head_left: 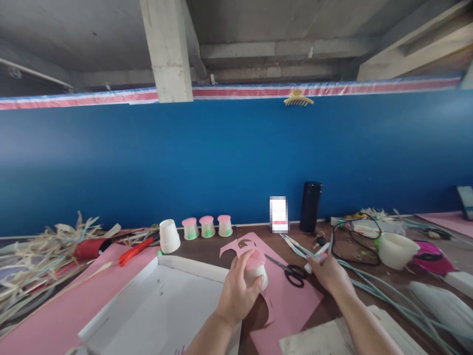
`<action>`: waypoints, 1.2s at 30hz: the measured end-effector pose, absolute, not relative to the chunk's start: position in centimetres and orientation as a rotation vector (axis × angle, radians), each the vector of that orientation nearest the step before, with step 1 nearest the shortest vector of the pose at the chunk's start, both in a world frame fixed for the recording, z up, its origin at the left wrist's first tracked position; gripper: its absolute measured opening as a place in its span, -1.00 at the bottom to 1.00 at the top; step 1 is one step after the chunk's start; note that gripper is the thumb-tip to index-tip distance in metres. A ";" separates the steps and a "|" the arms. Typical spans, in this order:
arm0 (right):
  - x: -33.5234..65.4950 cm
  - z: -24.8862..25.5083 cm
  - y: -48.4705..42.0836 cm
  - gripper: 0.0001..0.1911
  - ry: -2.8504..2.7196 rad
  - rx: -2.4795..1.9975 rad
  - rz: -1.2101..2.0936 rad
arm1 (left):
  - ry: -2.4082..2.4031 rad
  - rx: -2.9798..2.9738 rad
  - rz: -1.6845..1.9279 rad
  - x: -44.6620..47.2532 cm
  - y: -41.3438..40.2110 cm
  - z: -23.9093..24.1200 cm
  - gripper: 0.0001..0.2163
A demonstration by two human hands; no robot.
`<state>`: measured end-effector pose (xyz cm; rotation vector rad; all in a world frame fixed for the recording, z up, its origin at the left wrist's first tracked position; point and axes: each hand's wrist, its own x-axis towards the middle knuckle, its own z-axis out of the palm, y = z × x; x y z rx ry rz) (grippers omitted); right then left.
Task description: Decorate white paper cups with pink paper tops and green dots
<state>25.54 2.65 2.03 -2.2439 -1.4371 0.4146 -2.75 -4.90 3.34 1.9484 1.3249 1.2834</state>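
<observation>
My left hand (238,288) is closed round a small white cup with a pink paper cap (255,270), held above a cut pink sheet (286,296). My right hand (327,271) rests on the table with its fingers curled round a white glue gun (317,252), just right of black-handled scissors (293,272). Three finished cups with pink caps (207,227) stand in a row by the blue wall, next to an upturned white cup (169,235).
A white board (155,305) and a pink sheet (55,315) lie at left, with dried straw (40,251) and red scissors (135,250). A black flask (310,207), black cable (356,241), white bowl (395,249), teal stems (380,291) sit at right.
</observation>
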 end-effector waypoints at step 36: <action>16.2 5.8 -3.2 -0.62 -0.946 -1.019 1.713 | 1.229 2.120 1.219 -2.2 -4.9 3.3 -0.40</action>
